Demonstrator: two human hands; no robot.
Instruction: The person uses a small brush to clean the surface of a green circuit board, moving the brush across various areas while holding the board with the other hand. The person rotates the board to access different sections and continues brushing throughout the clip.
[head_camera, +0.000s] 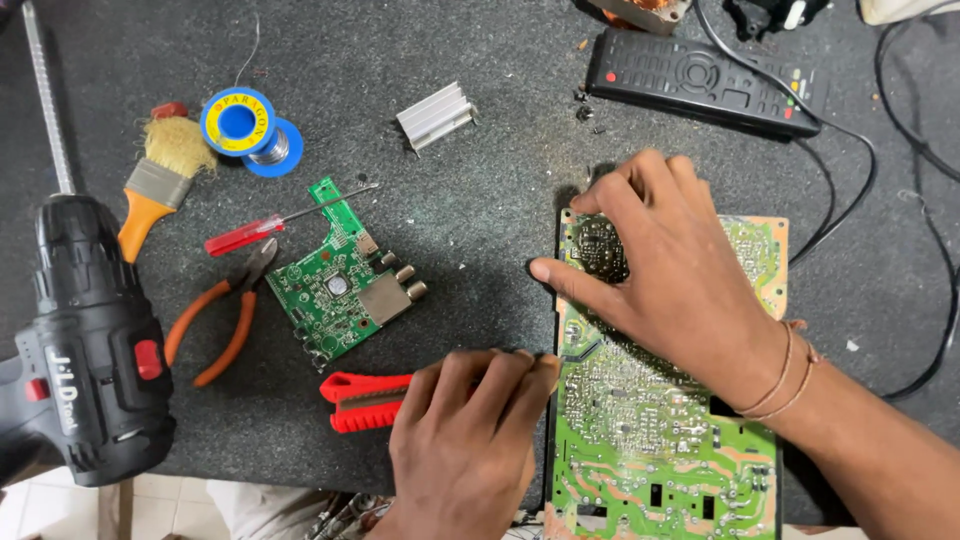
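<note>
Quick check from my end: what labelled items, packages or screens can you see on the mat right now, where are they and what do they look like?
Solder spool: upper left beside the brush, round, blue with a yellow label ring.
Cordless drill: left edge, black with red buttons and pale lettering on its side.
Remote control: top right, long, black, coloured buttons.
No packages or screens.

I am looking at two circuit boards: one large board (660, 440) and one small board (340, 285). I am also counting one drill (85, 340), one brush (165, 180), one screwdriver (245, 236), one pair of pliers (225, 320), one solder spool (240, 123), one heatsink (435, 115), one remote (705, 80).
</note>
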